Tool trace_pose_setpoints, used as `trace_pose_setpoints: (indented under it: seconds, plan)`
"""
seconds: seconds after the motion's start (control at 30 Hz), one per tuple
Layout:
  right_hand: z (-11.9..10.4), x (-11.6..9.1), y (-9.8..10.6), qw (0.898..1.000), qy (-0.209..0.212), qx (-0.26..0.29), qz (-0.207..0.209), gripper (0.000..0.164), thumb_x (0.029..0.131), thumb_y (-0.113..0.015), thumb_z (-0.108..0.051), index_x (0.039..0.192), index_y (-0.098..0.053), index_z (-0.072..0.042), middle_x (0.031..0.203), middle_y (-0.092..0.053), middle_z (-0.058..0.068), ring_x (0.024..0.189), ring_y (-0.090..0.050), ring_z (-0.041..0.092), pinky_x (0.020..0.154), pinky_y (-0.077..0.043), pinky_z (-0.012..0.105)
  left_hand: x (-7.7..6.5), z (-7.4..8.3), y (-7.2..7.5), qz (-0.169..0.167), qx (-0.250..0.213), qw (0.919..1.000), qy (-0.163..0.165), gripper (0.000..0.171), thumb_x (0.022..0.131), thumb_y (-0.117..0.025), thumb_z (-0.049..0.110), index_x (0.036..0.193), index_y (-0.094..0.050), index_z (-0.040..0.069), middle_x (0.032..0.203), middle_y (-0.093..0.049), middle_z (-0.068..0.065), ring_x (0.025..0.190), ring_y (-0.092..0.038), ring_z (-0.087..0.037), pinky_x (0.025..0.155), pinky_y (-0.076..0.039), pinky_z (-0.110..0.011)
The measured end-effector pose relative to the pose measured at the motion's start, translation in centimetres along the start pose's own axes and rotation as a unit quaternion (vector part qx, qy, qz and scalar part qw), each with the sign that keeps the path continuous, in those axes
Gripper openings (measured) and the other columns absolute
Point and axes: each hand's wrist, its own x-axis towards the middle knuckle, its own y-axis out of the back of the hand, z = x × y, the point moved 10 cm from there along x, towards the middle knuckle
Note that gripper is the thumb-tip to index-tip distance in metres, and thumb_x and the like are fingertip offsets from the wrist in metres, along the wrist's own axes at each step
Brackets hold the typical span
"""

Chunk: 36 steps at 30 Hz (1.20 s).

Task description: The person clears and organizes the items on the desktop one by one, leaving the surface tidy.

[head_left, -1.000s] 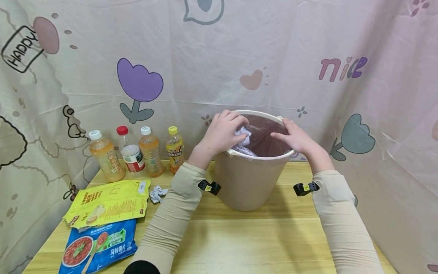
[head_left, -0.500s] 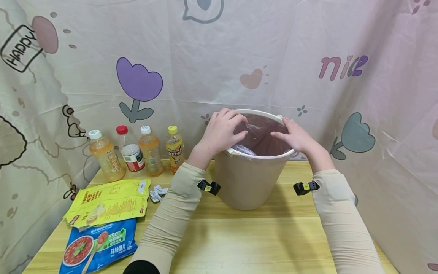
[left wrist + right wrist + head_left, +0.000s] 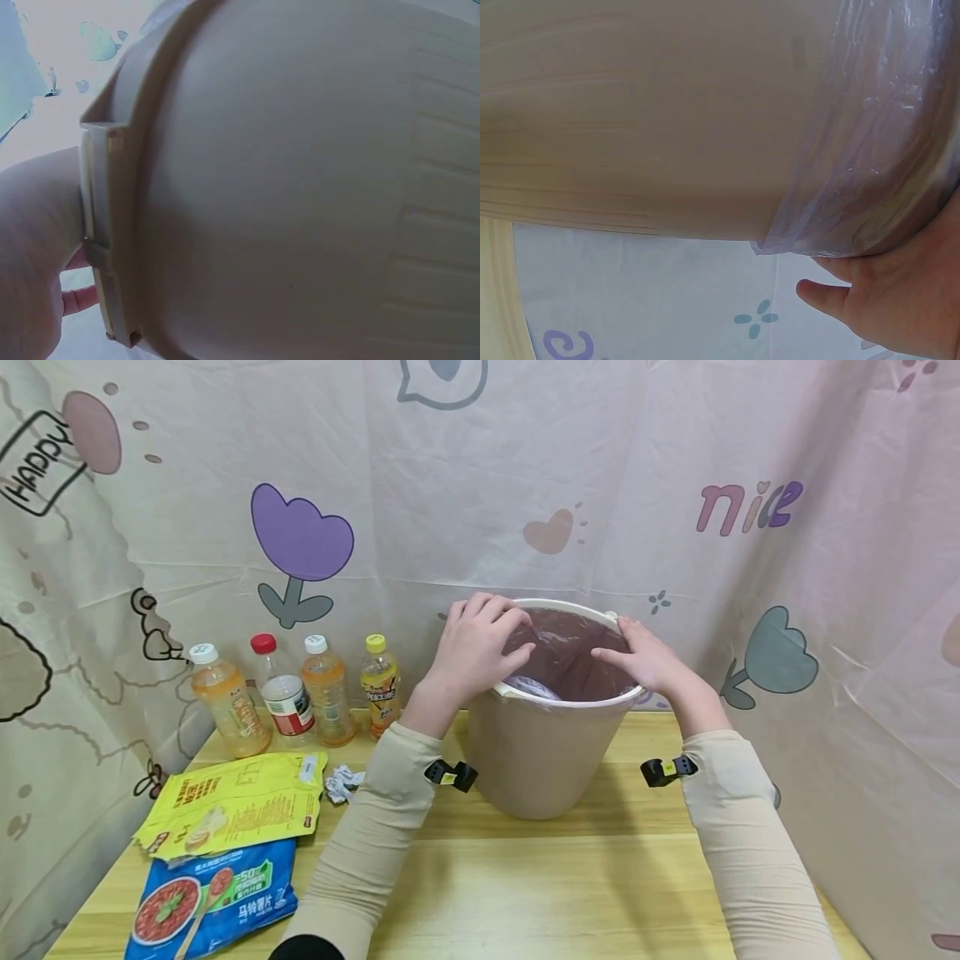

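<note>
The person's left hand point(image 3: 480, 639) is over the left side of the bin's rim, fingers loosely bent and thumb apart from them, with nothing between. From here I can't tell how firmly its palm meets the edge. The right hand point(image 3: 651, 656) rests on the opposite side of the rim, its thumb stretched out over the opening and the other fingers apart from it along the edge.

Between the two hands the bin point(image 3: 543, 760), beige with a paler rim, stands upright on the desk point(image 3: 525, 893). A thin see-through bag point(image 3: 573, 652) lines it, and from the right wrist I can see the bag folded down over the outside.

Black straps point(image 3: 450, 774) with little cameras sit round both long sleeves point(image 3: 382, 827), just behind the hands.

Out past the left sleeve, a crumpled paper point(image 3: 342, 783) lies just beside a yellow packet point(image 3: 240, 802), which overlaps the top edge of a blue packet point(image 3: 213, 897) nearer the person. Behind them four bottles stand in a row: an orange one with a white cap point(image 3: 230, 706), a clear one with a red cap point(image 3: 287, 697), another white-capped one point(image 3: 327, 697), and a yellow-capped one point(image 3: 381, 689) closest to the bin. A pale printed curtain point(image 3: 450, 493) hangs behind it all.
</note>
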Motion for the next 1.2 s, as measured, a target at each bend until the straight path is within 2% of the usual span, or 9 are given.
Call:
trace_pose_setpoints:
  seconds: [0.37,0.57,0.77,1.03,1.2]
  plan:
    - [-0.1,0.1,0.0,1.000,0.001,0.002,0.002,0.089,0.097,-0.045,-0.053,0.155,-0.005,0.001,0.161,-0.003,0.027,0.150,0.000,0.044,0.121,-0.005,0.058,-2.0,-0.6,1.5,0.039,-0.012,0.9992,0.004,0.027,0.088,-0.064,0.040,0.106,-0.069,0.021,0.112,-0.065,-0.001,0.112,-0.054,-0.023,0.094,-0.040,-0.044]
    - [0.2,0.2,0.0,1.000,0.000,0.006,0.005,0.089,0.097,-0.045,-0.053,0.155,-0.006,0.001,0.161,-0.003,0.027,0.150,-0.001,0.044,0.121,-0.005,0.059,-3.9,-1.1,2.8,0.079,-0.024,0.9966,0.005,0.028,0.087,-0.065,0.039,0.105,-0.070,0.019,0.110,-0.067,-0.003,0.109,-0.056,-0.025,0.091,-0.043,-0.046]
    - [0.2,0.1,0.0,1.000,0.003,0.003,0.006,0.090,0.096,-0.045,-0.053,0.154,-0.005,0.003,0.161,-0.003,0.028,0.150,-0.001,0.045,0.121,-0.005,0.058,-6.1,-2.0,3.4,0.102,-0.035,0.9940,0.017,0.030,0.086,-0.067,0.036,0.107,-0.069,0.016,0.109,-0.068,-0.006,0.107,-0.057,-0.028,0.089,-0.043,-0.049]
    - [0.2,0.3,-0.1,1.000,0.002,0.010,0.008,0.089,0.097,-0.046,-0.052,0.154,-0.007,0.003,0.161,-0.004,0.028,0.150,-0.002,0.045,0.121,-0.005,0.057,-9.1,-3.8,4.0,0.103,-0.051,0.9917,0.057,0.033,0.084,-0.070,0.035,0.109,-0.069,0.013,0.108,-0.068,-0.008,0.105,-0.057,-0.030,0.090,-0.043,-0.048]
    - [0.4,0.3,0.0,1.000,-0.001,0.013,0.007,0.088,0.097,-0.046,-0.052,0.154,-0.006,0.003,0.161,-0.003,0.026,0.150,0.000,0.044,0.121,-0.004,0.057,-10.9,-4.9,3.4,0.082,-0.054,0.9920,0.079,0.034,0.084,-0.070,0.035,0.110,-0.069,0.013,0.110,-0.067,-0.009,0.106,-0.057,-0.029,0.089,-0.042,-0.048]
